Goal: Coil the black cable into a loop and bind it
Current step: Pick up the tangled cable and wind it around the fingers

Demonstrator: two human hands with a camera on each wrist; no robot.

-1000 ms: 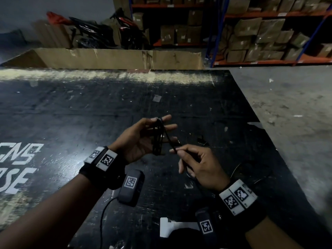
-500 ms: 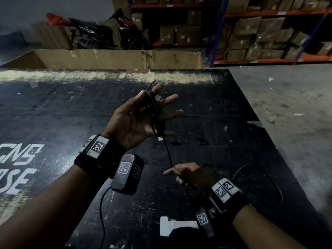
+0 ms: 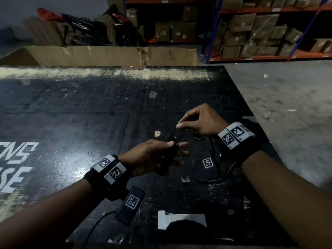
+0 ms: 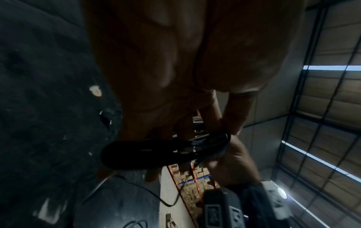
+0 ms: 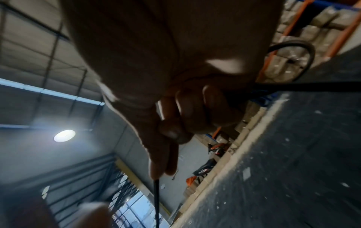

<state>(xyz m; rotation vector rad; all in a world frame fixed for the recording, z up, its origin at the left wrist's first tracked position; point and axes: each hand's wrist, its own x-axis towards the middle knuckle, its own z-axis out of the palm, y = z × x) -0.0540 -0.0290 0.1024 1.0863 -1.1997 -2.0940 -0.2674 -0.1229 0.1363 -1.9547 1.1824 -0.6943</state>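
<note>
- A big black board [image 3: 71, 114], scratched and carrying white letters at its left edge, is lying under both arms and filling most of the head view.
- Shelves [image 3: 260, 33] stacked with brown boxes are standing behind it, with a long cardboard sheet [image 3: 107, 54] running along the board's far edge.
- The left hand [image 3: 152, 157] is reaching in palm sideways, its thumb and fingers gripping the black cable [image 3: 168, 159] as a bundle of loops; in the left wrist view the coil [image 4: 156, 152] is lying across the fingers just above the board.
- The right hand [image 3: 201, 121] is hovering just beyond the left, pinching a loose strand of the same cable between thumb and forefinger, with the other fingers curled in; in the right wrist view the strand [image 5: 156, 200] is running down from the fingertips.
- A white paper scrap [image 3: 181, 220] is lying near the board's front edge.
</note>
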